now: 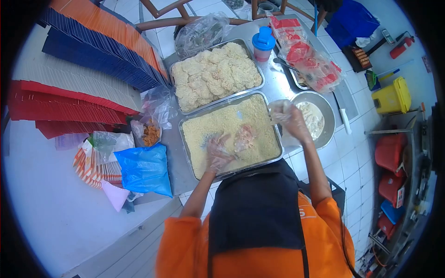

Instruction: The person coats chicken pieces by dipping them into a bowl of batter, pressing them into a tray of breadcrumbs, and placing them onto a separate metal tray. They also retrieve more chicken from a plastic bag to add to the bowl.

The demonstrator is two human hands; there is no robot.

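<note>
Left hand in crumb tray, fingers apart, beside meat piece. Right hand between tray and bowl; closure indeterminable. Bowl beside tray, presumably for short reach.

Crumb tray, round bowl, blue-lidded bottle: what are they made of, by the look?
Crumb tray: metal, probably stainless steel; thin grey rim with a sheen.
Round bowl: likely the same; smooth silvery-grey wall with soft highlights.
Blue-lidded bottle: apparently plastic; glossy, evenly coloured moulded lid. Its pinkish body looks translucent, but whether that tint is material or contents, I can't tell.
</note>
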